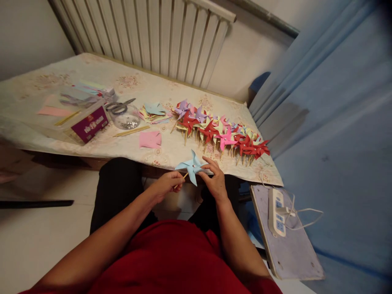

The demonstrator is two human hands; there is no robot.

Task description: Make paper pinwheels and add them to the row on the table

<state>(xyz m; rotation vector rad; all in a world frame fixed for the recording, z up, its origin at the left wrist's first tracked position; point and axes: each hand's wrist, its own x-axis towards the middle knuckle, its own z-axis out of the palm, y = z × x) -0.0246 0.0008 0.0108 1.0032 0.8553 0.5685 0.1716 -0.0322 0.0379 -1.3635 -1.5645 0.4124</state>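
A light blue paper pinwheel (192,166) on a thin wooden stick hovers just below the table's front edge. My left hand (166,185) is closed round the stick, under the wheel. My right hand (214,179) pinches the pinwheel's right blade with its fingertips. A long row of several finished pinwheels (221,134), red, pink, purple and yellow, lies on the table beyond my hands.
On the cloth-covered table (45,92) lie a pink paper square (150,139), loose wooden sticks (131,131), a stack of cut coloured papers (154,112), scissors (119,107) over a clear bowl, and a purple box (91,124). A power strip (276,211) rests on a board at right.
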